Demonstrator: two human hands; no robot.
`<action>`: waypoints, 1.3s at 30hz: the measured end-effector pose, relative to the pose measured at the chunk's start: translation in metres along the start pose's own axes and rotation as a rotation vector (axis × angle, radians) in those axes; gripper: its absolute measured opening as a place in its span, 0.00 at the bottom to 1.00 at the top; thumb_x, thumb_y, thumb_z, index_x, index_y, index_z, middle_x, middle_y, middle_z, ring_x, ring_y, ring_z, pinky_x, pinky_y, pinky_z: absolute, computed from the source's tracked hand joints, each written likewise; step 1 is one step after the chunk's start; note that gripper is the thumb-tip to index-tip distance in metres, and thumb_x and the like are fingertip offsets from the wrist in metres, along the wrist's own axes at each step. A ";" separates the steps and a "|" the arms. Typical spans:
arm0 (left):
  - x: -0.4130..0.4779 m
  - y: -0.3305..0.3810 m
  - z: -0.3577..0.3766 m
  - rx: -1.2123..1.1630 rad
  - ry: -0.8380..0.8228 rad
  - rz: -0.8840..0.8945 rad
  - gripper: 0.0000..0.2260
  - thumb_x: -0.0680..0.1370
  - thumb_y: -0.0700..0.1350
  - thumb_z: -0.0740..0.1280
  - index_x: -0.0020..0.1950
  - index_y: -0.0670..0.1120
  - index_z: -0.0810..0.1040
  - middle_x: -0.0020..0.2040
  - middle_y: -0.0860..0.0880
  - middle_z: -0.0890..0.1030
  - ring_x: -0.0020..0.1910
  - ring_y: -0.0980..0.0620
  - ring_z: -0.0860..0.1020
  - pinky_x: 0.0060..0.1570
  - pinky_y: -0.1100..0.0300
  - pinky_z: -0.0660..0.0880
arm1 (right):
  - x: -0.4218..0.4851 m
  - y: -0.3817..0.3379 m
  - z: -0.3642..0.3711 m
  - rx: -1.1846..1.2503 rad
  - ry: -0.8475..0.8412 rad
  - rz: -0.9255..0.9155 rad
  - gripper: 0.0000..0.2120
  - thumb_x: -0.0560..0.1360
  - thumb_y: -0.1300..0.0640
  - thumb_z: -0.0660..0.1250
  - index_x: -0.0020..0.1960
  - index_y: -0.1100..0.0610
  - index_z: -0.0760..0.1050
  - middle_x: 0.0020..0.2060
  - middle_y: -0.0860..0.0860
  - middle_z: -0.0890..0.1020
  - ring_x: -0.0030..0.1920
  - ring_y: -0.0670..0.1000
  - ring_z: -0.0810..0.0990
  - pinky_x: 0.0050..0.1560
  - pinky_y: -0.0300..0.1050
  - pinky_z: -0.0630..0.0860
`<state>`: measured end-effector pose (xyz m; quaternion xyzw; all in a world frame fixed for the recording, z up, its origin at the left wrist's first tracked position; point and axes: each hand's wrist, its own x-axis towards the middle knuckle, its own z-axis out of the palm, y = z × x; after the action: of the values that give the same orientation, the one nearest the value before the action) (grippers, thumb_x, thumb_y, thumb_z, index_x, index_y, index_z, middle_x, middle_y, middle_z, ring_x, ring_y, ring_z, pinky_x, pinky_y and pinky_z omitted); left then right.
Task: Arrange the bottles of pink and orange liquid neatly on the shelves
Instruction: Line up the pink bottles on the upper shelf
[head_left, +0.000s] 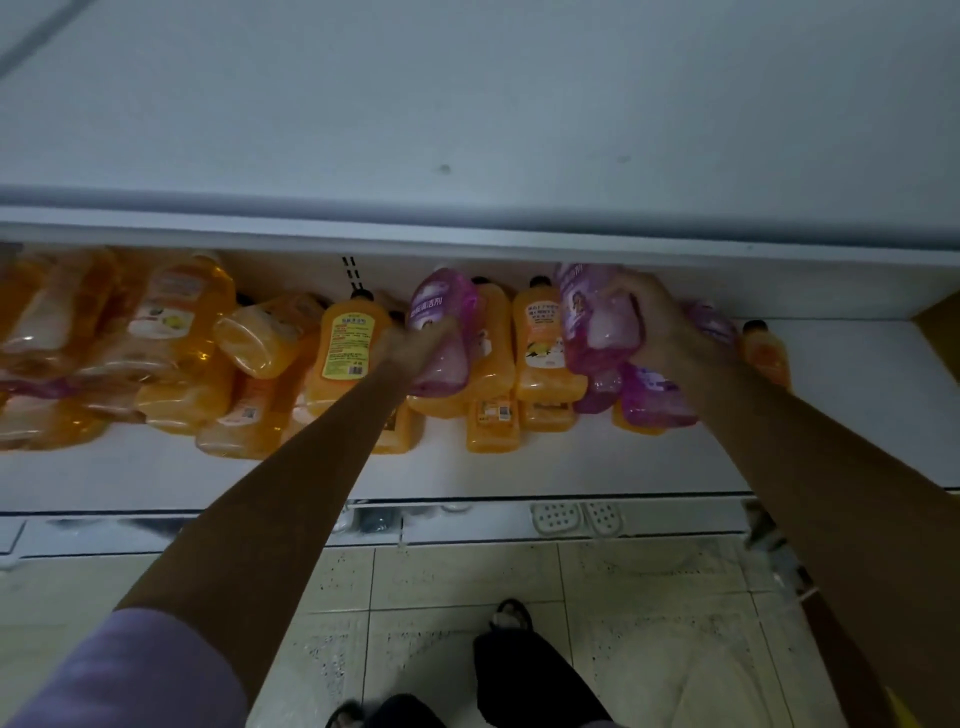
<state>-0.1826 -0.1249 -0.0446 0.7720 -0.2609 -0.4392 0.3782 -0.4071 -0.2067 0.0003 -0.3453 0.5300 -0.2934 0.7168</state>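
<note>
gripping one pink bottle (441, 332) in the left hand (410, 345); right hand (660, 322) clutching another pink bottle (597, 322).

Orange bottles (171, 332) lay jumbled in a heap at the left of the white shelf (519, 467), black caps pointing every way. Mid-shelf, one pink bottle (441, 332) stood raised off the pile, a second pink bottle (597, 322) tilted beside it (labels purple, print blurred).

Dim, speckled pale floor tiles (597, 613)
</note>
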 end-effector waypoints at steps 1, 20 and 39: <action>-0.007 -0.002 -0.006 -0.033 0.016 0.006 0.26 0.72 0.54 0.71 0.64 0.41 0.71 0.54 0.44 0.77 0.51 0.45 0.76 0.52 0.53 0.76 | -0.009 -0.002 0.004 0.069 -0.082 0.009 0.17 0.65 0.59 0.66 0.53 0.61 0.78 0.43 0.55 0.81 0.44 0.53 0.80 0.47 0.45 0.75; -0.244 -0.135 -0.439 0.070 0.693 -0.123 0.36 0.61 0.65 0.67 0.58 0.40 0.75 0.49 0.43 0.78 0.45 0.45 0.74 0.41 0.57 0.69 | -0.157 0.139 0.456 -0.234 -0.910 0.162 0.12 0.69 0.59 0.64 0.52 0.60 0.76 0.38 0.55 0.84 0.37 0.52 0.83 0.47 0.45 0.79; -0.290 -0.077 -0.733 0.272 1.087 0.245 0.15 0.70 0.53 0.74 0.48 0.46 0.75 0.36 0.51 0.75 0.34 0.55 0.73 0.29 0.68 0.66 | -0.276 0.045 0.799 -0.348 -0.945 -0.670 0.46 0.63 0.51 0.79 0.72 0.51 0.56 0.65 0.56 0.71 0.59 0.59 0.77 0.56 0.59 0.77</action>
<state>0.3255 0.3928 0.2731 0.8927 -0.1704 0.1056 0.4036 0.2912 0.1839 0.2775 -0.6984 0.0567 -0.2270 0.6763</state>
